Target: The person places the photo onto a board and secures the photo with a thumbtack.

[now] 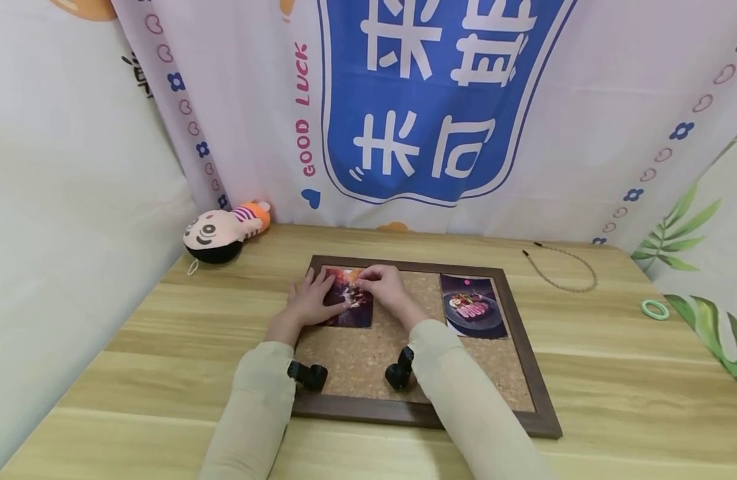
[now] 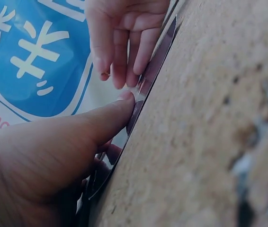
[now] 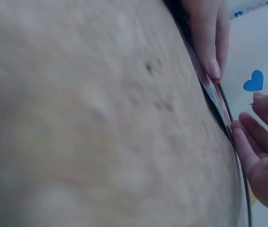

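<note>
A dark photo print (image 1: 357,316) with orange tones lies on the upper left of a framed cork board (image 1: 356,363). My left hand (image 1: 310,300) rests on the photo's left part, fingers spread and thumb extended across it. Over the photo's upper right corner, my right hand (image 1: 386,287) pinches a small pushpin between thumb and index finger. In the right wrist view the thin point of the pushpin (image 3: 251,103) sticks out from the fingertips; its head is hidden. The other fingers of that hand are near the photo's edge.
A food photo (image 1: 475,310) with a pink pin (image 1: 467,282) at its top is on the board's upper right. A plush doll (image 1: 227,230) lies at the back left of the table. On the right are a thin cord (image 1: 563,288) and a green ring (image 1: 654,309).
</note>
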`<state>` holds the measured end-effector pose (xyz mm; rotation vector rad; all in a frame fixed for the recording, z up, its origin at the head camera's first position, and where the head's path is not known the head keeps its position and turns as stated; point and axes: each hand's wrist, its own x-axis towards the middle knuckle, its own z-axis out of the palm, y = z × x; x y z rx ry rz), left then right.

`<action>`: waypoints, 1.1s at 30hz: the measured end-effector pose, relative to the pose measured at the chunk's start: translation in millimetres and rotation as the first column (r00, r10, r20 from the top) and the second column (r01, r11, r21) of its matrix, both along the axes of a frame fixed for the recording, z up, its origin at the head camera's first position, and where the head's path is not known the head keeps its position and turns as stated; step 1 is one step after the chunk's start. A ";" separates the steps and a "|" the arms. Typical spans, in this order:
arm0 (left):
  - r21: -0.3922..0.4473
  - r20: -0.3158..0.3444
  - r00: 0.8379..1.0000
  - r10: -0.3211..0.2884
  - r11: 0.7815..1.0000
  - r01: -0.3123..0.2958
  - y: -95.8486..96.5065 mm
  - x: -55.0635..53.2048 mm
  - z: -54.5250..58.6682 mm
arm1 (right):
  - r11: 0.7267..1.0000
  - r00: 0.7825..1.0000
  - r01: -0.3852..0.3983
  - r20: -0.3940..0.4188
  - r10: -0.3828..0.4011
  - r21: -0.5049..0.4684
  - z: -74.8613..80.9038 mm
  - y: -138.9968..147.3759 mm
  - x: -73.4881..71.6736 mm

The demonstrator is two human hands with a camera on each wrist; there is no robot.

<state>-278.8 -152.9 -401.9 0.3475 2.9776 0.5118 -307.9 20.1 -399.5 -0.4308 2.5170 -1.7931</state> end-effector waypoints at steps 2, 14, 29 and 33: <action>-0.010 0.003 1.000 -0.008 1.000 0.008 -0.1 0.2 0.2 | 0.999 1.000 0.014 -0.006 -0.014 0.040 2.5 -1.8 -4.8; -0.022 0.029 0.999 -0.019 1.000 0.020 4.1 1.4 -4.9 | 0.979 0.993 0.108 0.032 -0.115 0.172 -0.4 -21.3 -21.3; -0.022 0.016 1.000 0.005 1.000 -0.005 -0.5 3.1 1.4 | 0.910 0.986 0.163 -0.019 -0.168 0.382 -1.5 -34.5 -21.4; -0.009 0.020 1.000 0.009 1.000 -0.008 -1.9 4.0 0.3 | 0.903 0.987 0.146 -0.004 -0.158 0.403 -2.1 -36.5 -21.0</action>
